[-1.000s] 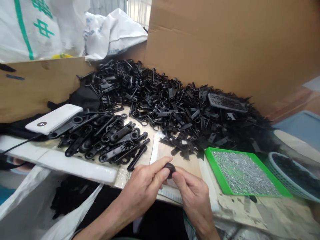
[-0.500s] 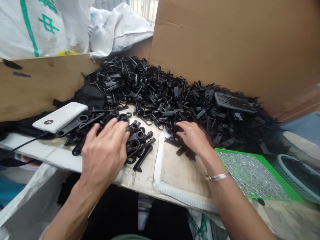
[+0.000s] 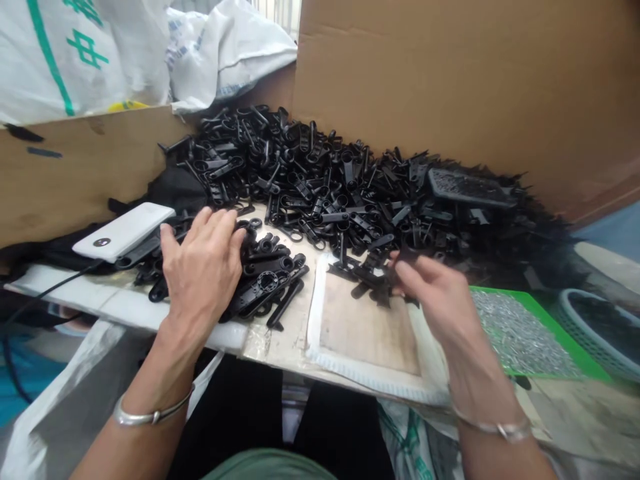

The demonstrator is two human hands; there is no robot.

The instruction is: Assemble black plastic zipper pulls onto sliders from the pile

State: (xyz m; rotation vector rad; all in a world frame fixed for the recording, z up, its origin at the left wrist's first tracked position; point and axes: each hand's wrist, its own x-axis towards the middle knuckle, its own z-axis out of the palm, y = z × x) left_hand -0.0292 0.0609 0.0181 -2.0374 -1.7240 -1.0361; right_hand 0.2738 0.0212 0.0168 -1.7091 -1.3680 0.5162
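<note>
My left hand [image 3: 204, 270] rests palm down, fingers spread, on a small heap of black plastic arm-shaped parts [image 3: 267, 283] with ring ends. What lies under the palm is hidden. To the right, my right hand [image 3: 443, 300] is closed, thumb against fingers, on a black plastic piece [image 3: 407, 257] at the far edge of a wooden board [image 3: 367, 333] with a white border. Several flat black pieces [image 3: 367, 277] lie by its fingertips. Behind both hands a big pile of black plastic parts [image 3: 320, 180] spreads over the table.
A white power bank [image 3: 125, 232] with a black cable lies at left. On the right are a green tray [image 3: 585, 357] of small metal pins and a basket [image 3: 575, 327] of dark pieces. Cardboard [image 3: 450, 80] walls the back; a dark tray [image 3: 470, 190] sits on the pile.
My right hand has moved right and toward me from the pile's edge and now pinches a black piece. My left hand has shifted slightly left and away over the small heap.
</note>
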